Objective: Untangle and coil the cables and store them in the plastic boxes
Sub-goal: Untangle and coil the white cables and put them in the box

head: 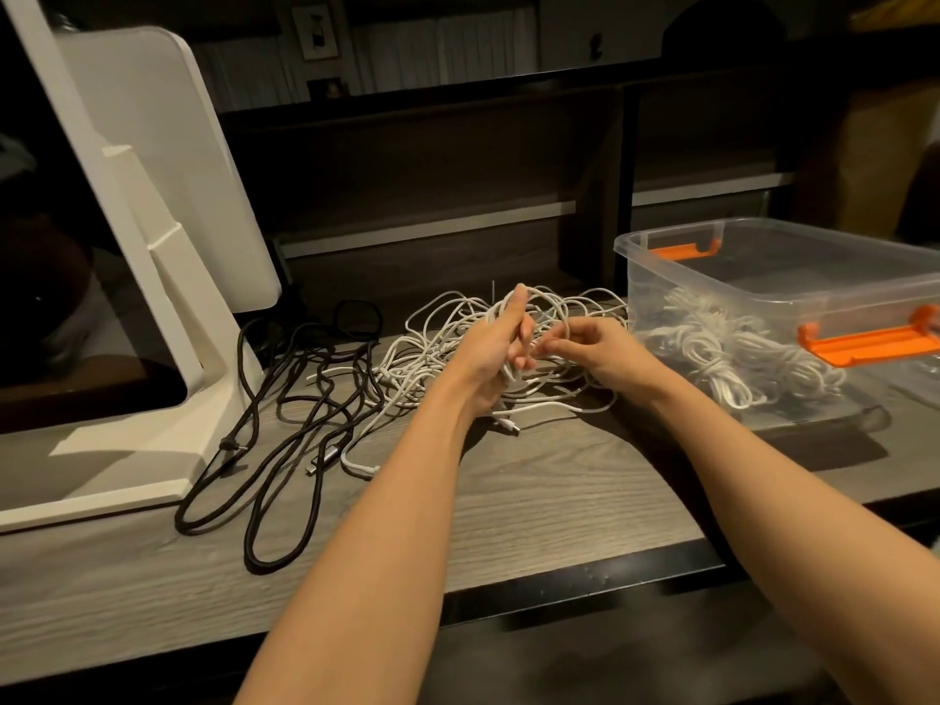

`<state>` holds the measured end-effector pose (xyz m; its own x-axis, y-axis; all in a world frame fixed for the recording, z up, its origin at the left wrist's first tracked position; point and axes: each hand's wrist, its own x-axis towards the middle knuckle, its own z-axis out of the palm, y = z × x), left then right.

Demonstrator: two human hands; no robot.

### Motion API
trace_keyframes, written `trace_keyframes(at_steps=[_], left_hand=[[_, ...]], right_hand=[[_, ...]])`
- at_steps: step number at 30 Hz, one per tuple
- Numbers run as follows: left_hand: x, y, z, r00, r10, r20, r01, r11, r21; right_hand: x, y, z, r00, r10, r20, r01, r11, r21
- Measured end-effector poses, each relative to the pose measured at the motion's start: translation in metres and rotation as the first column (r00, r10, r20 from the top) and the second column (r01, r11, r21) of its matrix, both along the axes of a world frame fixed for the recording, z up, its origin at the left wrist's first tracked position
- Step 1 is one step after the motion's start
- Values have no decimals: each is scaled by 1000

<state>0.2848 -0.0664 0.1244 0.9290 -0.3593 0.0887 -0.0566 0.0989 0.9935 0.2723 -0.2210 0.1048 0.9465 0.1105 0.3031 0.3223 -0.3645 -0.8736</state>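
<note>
A tangled heap of white cables (437,343) lies on the grey wooden desk (508,501) in the middle. My left hand (496,343) grips a bundle of these white strands, lifted slightly above the heap. My right hand (592,348) sits just to its right, fingers curled and pinching a white strand. A clear plastic box (783,277) with orange latches stands at the right and holds several coiled white cables (722,348). Loose black cables (300,404) sprawl on the desk to the left of the white heap.
A white monitor (152,160) on its stand fills the left side, its base beside the black cables. Dark shelves run along the back. The desk's front edge lies under my forearms. A clear lid (915,379) shows at the far right.
</note>
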Motion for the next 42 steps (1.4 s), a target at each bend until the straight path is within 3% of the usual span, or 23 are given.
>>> trace_keyframes(at_steps=[2,5,7,10,13,16,19,22,25,27,31,34,36,40,42], left_hand=[[1,-1,0,990,123,-68,-126,991,-43],[5,2,-3,945,300,-127,-307,951,-35],[5,2,-2,939,273,-208,-310,935,-175],[3,1,4,953,95,-287,-221,867,-447],[-1,-1,4,950,22,-311,-186,840,-509],[-6,-2,4,924,-112,-366,-120,823,-556],[-10,-4,5,910,-195,-367,-43,834,-550],[-12,-5,8,889,-244,-387,-35,807,-590],[-14,-10,8,883,-282,-376,-14,783,-621],[-14,-12,8,885,-288,-367,-1,785,-620],[-7,-10,4,876,-241,-419,-96,763,-640],[-1,-1,1,868,-153,-473,-196,769,-608],[0,4,1,873,-81,-480,-208,830,-518],[-3,1,6,914,53,-402,-156,961,-228],[-5,-2,6,954,107,-281,-124,991,-47]], right_hand=[[-1,2,0,1000,3,18,-3,1000,-16],[-3,1,2,996,-55,76,47,993,108],[-3,2,3,988,-100,120,90,992,85],[2,10,-1,960,-204,193,232,963,-137],[6,17,-5,889,-391,239,433,887,-158],[6,17,-3,862,-499,90,485,864,138],[2,22,3,945,-293,-145,325,796,511],[2,27,3,984,-128,-121,176,746,642],[4,25,6,987,-157,-44,139,661,737],[6,22,6,966,-258,11,177,693,699],[5,17,2,904,-377,203,289,887,359],[7,12,-2,830,-458,320,431,889,153],[6,12,-2,811,-479,337,474,875,102],[-1,20,3,934,-296,200,234,929,286],[-4,23,5,975,-178,130,123,929,349]])
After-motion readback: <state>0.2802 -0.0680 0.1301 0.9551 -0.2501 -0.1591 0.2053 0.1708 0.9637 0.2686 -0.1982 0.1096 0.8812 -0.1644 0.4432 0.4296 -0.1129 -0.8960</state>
